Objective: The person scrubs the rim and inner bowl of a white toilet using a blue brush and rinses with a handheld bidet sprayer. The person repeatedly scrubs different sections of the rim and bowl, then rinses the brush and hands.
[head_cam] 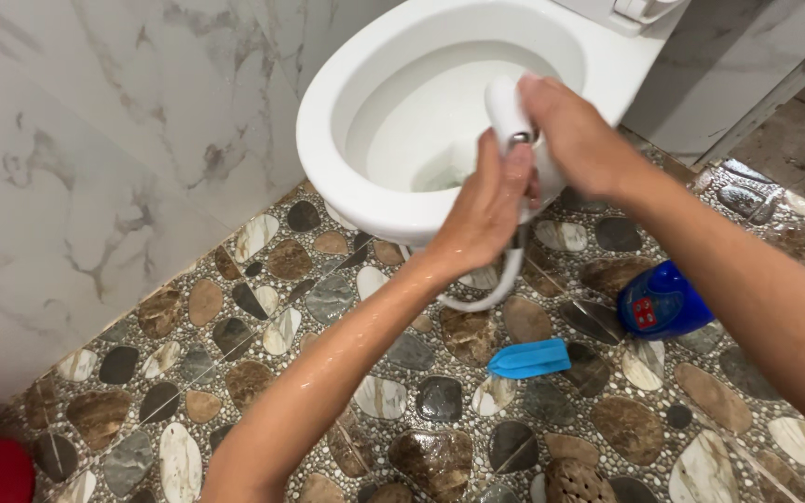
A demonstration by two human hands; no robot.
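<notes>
Both hands, left hand [488,200] and right hand [572,130], clench the white spray head [507,110] over the toilet bowl [347,158], upper centre; best kept aimed inside the rim.

Bright, even indoor light, sharp focus

Soft shadows only; sheen on the wet forearm [328,373] and glossy floor tiles [440,447]; white bowl [347,121] nearly blown out; slight wide-angle bend at the edges.

A home bathroom, going by the white toilet bowl [393,140], marble-look wall tiles [95,140], pebble-pattern floor [421,401] and blue cleaner bottle [663,300] standing nearby
</notes>
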